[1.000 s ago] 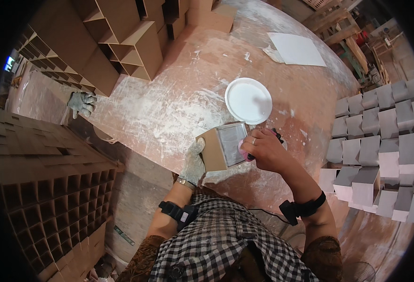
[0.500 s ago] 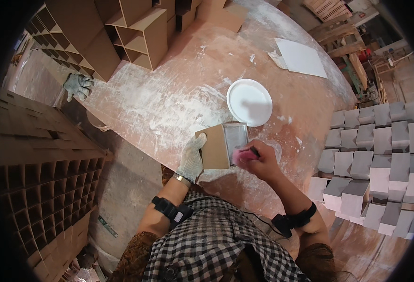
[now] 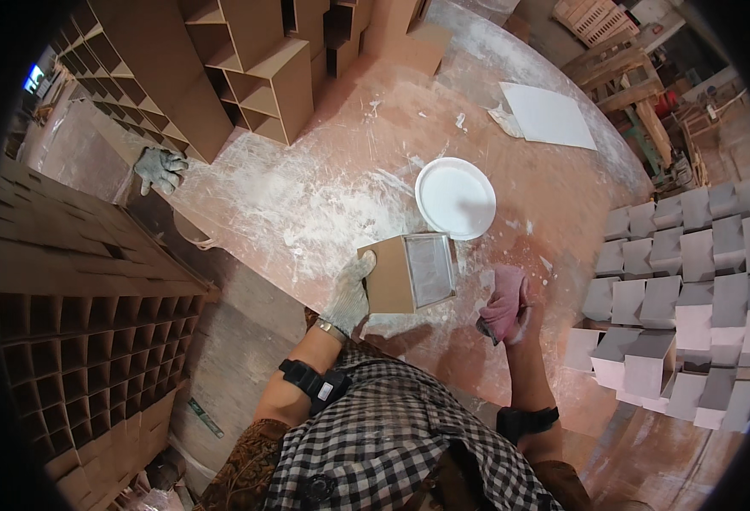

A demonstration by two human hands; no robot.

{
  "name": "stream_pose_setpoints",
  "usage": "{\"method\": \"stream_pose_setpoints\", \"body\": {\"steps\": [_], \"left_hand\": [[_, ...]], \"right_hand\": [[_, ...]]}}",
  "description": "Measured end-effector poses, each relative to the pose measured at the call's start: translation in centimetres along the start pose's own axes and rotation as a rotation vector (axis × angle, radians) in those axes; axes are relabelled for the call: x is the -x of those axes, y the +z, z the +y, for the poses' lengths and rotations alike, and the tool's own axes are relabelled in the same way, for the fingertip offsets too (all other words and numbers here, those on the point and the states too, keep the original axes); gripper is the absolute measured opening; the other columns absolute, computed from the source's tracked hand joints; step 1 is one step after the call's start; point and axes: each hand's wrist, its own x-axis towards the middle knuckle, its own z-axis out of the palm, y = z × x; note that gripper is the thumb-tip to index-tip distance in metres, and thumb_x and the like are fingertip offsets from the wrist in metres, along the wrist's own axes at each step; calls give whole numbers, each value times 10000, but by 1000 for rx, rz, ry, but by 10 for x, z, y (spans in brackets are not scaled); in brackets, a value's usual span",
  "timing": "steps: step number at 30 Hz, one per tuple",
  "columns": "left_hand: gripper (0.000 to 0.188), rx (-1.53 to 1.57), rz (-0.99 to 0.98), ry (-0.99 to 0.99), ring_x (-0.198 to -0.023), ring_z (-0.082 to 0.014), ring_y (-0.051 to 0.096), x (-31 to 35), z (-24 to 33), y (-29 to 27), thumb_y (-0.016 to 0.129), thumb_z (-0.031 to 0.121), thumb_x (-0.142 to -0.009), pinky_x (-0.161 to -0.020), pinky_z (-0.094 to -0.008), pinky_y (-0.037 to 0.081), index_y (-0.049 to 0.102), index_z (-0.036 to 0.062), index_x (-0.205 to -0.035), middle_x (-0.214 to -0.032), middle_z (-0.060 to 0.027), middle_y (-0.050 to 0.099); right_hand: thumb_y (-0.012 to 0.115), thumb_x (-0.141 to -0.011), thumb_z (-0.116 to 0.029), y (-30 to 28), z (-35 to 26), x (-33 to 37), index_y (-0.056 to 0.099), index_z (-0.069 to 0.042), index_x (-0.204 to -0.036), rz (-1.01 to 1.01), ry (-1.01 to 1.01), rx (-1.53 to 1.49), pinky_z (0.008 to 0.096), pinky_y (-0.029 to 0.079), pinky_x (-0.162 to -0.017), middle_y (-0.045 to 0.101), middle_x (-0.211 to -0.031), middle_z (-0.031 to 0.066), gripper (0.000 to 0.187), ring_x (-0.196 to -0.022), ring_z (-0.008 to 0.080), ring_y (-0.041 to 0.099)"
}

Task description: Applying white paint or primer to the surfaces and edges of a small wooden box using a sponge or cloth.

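My left hand (image 3: 349, 285), in a pale work glove, grips a small brown fibreboard box (image 3: 386, 281) by its left side, thumb on the brown face. The box's right-hand face has a wet-looking whitish-grey surface with a raised border. To the right of the box and apart from it, my right hand (image 3: 521, 325) is closed around a crumpled pink cloth (image 3: 506, 298). Its fingers are mostly covered by the cloth, and a dark patch shows at its lower left. Just beyond the box lies a round white lid or shallow dish (image 3: 455, 198).
Brown compartmented boxes (image 3: 269, 89) stand along the far left of the white-smeared table (image 3: 307, 200). A grey glove (image 3: 160, 169) lies at its left edge. A white sheet (image 3: 549, 115) rests at the far right. Rows of grey-white coated boxes (image 3: 677, 294) stand right; stacked brown boxes (image 3: 94, 341) stand left.
My right hand has drawn away from the coated face of the box toward the right, carrying the pink cloth. My left hand keeps its hold on the box.
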Motion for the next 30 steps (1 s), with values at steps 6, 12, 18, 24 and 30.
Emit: {"method": "stream_pose_setpoints", "body": {"steps": [6,12,18,24,30], "left_hand": [[272,-279,39,44,-899,-168,603,19,41,27,606,163,-862,-768,-300,535,547,-6,-1067,-987,-91,604],[175,-543,179,106,-749,-111,593,34,54,52,594,125,-864,-657,-246,518,585,15,-1001,-906,-57,618],[155,-603,39,38,-753,-95,586,30,27,53,566,136,-883,-656,-235,505,598,17,-976,-893,-47,628],[255,-14,-134,23,-962,-162,584,23,-4,39,508,164,-916,-743,-264,503,541,18,-1123,-1107,-104,576],[447,-2089,-306,290,-1109,-310,514,30,4,2,633,255,-811,-911,-379,440,521,50,-1193,-1191,-148,539]], "right_hand": [[523,-859,-206,-17,18,1,441,-41,-1166,57,52,-104,411,527,-693,566,-943,148,359,-783,295,590],[555,-835,-131,-31,33,-15,494,-59,-1158,-123,84,-11,357,500,-784,566,-1028,82,337,-914,223,571],[544,-874,-157,28,50,2,530,-10,-1106,-85,20,209,339,492,-788,588,-1005,77,275,-919,205,581],[537,-888,-114,43,56,9,556,6,-1063,-25,-83,296,312,479,-789,604,-958,66,213,-866,176,589],[587,-837,-46,50,78,8,587,-6,-1012,-47,-328,590,290,475,-769,620,-972,71,179,-868,166,593]]}}
